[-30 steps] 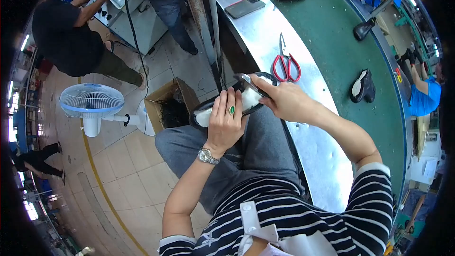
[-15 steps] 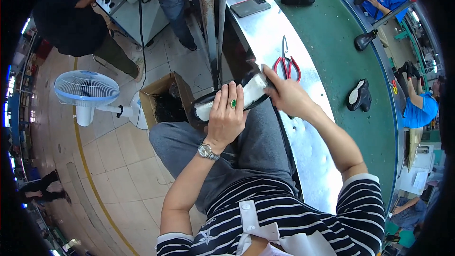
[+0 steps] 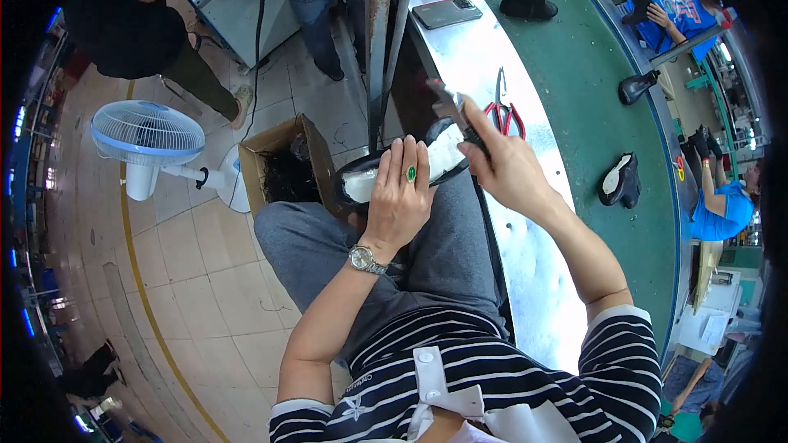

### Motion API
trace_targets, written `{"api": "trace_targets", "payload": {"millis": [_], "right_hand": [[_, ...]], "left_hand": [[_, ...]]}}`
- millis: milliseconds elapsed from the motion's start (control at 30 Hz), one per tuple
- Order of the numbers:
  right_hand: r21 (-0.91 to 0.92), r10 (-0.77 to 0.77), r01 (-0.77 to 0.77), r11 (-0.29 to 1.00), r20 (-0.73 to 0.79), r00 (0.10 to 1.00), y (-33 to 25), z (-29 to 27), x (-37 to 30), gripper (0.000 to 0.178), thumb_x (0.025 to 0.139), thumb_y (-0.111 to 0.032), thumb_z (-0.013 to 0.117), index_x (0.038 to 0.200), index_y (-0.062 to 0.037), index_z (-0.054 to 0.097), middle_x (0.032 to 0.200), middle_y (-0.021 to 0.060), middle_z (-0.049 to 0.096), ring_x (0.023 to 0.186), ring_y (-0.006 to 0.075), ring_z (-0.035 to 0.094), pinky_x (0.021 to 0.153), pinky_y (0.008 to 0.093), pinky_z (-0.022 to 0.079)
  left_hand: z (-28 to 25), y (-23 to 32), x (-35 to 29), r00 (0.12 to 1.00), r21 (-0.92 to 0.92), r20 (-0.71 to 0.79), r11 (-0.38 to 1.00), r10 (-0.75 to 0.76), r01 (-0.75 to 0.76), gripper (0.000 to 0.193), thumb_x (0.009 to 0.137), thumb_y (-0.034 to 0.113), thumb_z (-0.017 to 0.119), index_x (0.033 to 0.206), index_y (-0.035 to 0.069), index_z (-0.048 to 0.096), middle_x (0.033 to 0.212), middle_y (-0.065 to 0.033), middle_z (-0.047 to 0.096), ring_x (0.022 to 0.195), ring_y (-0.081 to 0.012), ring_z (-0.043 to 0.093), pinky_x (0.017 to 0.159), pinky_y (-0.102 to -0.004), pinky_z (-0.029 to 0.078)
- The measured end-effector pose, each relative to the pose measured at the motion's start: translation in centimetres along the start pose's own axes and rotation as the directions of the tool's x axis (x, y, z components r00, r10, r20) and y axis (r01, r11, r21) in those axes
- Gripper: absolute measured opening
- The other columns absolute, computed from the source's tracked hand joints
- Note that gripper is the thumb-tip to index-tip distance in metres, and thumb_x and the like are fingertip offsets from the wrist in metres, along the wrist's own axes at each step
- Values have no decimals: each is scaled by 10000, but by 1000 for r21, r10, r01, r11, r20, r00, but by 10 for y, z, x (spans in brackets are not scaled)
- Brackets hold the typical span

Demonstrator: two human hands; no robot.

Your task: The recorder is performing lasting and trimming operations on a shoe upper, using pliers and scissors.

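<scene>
Since the earlier frame, the right hand (image 3: 507, 171) has lifted a little and now stands higher over the shoe (image 3: 394, 171), with the tool (image 3: 450, 102) in its grip pointing up and away from the body; the left hand (image 3: 400, 197) stays spread on the shoe as before.

A long table (image 3: 533, 279) with a shiny metal top runs up the right of the view, bordered on its far side by a green belt (image 3: 591, 74). On the metal lie red-handled scissors (image 3: 502, 111) and, farther off, a phone (image 3: 447, 12). Black shoe parts (image 3: 621, 182) rest on the green strip, with more pieces further up it. Other people sit along the far side of the belt.

The floor (image 3: 164, 279) is pale tile with a yellow line. A white fan (image 3: 148, 135) stands on it, and beside that an open cardboard box (image 3: 283, 168) just left of the person's knee.

The shoe is black with a white inside, held over the lap at the table's edge, tilted with its opening up. The left hand lies flat on it, fingers stretched over the white lining, a green ring showing. The right hand is closed around the tool at the shoe's right end, touching it there.
</scene>
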State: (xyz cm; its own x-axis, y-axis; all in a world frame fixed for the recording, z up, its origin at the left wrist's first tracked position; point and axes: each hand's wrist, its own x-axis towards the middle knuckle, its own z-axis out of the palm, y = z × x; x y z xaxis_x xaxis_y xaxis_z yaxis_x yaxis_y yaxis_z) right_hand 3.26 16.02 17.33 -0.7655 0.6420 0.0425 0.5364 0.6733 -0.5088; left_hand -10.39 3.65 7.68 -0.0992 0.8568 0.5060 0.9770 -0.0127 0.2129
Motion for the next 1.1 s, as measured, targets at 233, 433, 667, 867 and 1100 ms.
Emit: {"api": "trace_targets", "payload": {"millis": [233,433,667,867,1100], "right_hand": [[-176,-83,106,979,131,988,-15,3,0,650,924,-135,552,1502,-133,255,565,149,589,512,327,617,510,447,471],[-343,-39,150,927,310,950,-12,4,6,660,940,-164,542,1512,-141,214,594,148,606,520,324,622,494,424,467],[-341,-23,92,936,200,980,-10,28,-3,660,938,-146,519,1517,-142,202,602,159,615,520,332,624,498,449,472],[-372,44,83,924,322,946,-25,10,9,665,932,-146,560,1515,-170,241,577,150,569,530,329,599,521,438,445],[-394,37,63,917,240,970,-35,33,0,704,921,-142,559,1526,-142,199,597,171,618,491,320,617,452,412,460]], "left_hand": [[0,0,0,1000,-54,-20,998,-24,23,542,824,193,666,1232,-138,533,1191,-263,548,1224,-432,501,1058,-470,395],[4,-1,-1,999,12,-36,1000,5,-5,492,815,141,670,1194,-144,538,1146,-263,560,1210,-456,504,1033,-497,421],[-11,0,13,996,-132,-38,989,-77,71,494,809,136,674,1207,-117,526,1164,-251,537,1204,-419,506,1041,-467,411],[-41,-16,5,951,-101,255,973,-175,207,700,694,90,759,1291,-116,456,1190,-226,520,1159,-353,491,1035,-417,384],[-12,-12,-11,998,124,51,992,-45,38,598,791,102,685,1284,-157,468,1232,-287,511,1184,-442,491,1084,-490,353]]}}
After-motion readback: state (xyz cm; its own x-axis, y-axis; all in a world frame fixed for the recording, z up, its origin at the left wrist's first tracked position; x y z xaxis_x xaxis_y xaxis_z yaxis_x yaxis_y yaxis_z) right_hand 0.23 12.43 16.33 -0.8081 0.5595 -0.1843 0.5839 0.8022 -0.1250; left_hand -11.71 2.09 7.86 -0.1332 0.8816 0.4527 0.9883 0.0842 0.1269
